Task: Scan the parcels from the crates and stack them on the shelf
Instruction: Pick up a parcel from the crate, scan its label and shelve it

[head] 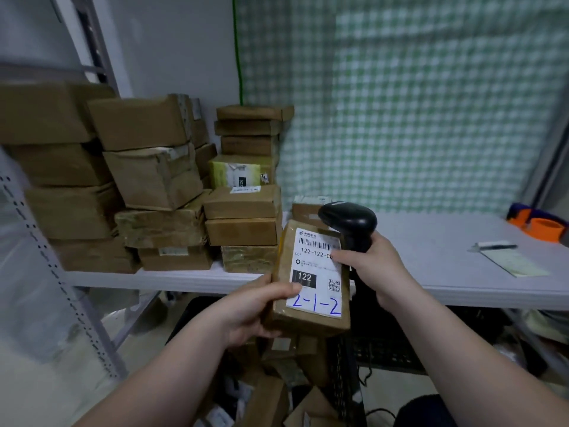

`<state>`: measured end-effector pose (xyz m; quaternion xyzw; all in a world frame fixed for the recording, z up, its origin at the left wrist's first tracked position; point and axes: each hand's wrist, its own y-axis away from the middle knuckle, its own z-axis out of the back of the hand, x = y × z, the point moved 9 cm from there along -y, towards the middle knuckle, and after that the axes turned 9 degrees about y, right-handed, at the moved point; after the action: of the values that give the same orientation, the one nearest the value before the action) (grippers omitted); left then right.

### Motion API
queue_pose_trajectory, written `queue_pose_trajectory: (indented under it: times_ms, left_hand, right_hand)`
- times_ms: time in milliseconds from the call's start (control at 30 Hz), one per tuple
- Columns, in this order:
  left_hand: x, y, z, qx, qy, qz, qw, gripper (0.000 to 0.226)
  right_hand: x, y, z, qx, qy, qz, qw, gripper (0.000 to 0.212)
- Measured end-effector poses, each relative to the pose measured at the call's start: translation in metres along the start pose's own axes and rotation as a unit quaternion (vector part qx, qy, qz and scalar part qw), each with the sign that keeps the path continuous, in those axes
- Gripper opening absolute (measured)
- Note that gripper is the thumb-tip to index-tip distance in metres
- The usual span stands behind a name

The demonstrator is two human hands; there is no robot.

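My left hand (pixel 255 306) grips a small brown parcel (pixel 308 315) by its left edge, thumb on the white label marked "122" and a blue "2-1-2". My right hand (pixel 369 266) holds the handle of a black barcode scanner (pixel 351 220), and its thumb presses on the label's right edge. The scanner's head sits just above the parcel's top. The parcel hangs in front of the white shelf (pixel 431 241). Several stacked brown parcels (pixel 160 186) fill the shelf's left half. Below, a dark crate (pixel 345 383) holds more parcels (pixel 277 399).
On the shelf's right lie a notepad with a pen (pixel 511 257) and an orange tape dispenser (pixel 538 223). A perforated metal upright (pixel 46 257) stands at the left. A green checked cloth (pixel 400 103) hangs behind the shelf.
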<state>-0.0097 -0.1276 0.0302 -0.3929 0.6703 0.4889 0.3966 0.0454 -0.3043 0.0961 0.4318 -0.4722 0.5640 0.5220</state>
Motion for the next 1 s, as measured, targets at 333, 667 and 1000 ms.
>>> queue_pose_trajectory:
  times_ms: [333, 667, 1000]
  left_hand:
    - [-0.034, -0.004, 0.017, -0.084, 0.071, -0.096, 0.989, 0.038]
    - [-0.055, -0.015, 0.035, -0.141, 0.067, -0.128, 0.979, 0.047]
    - [-0.067, -0.034, 0.013, -0.113, 0.061, -0.121, 0.984, 0.045]
  right_hand:
    - [0.045, 0.011, -0.005, 0.100, 0.004, -0.025, 0.995, 0.012]
    - [0.056, 0.006, -0.008, 0.167, 0.037, -0.104, 0.980, 0.022]
    - [0.072, -0.001, 0.013, 0.160, 0.052, -0.139, 0.976, 0.027]
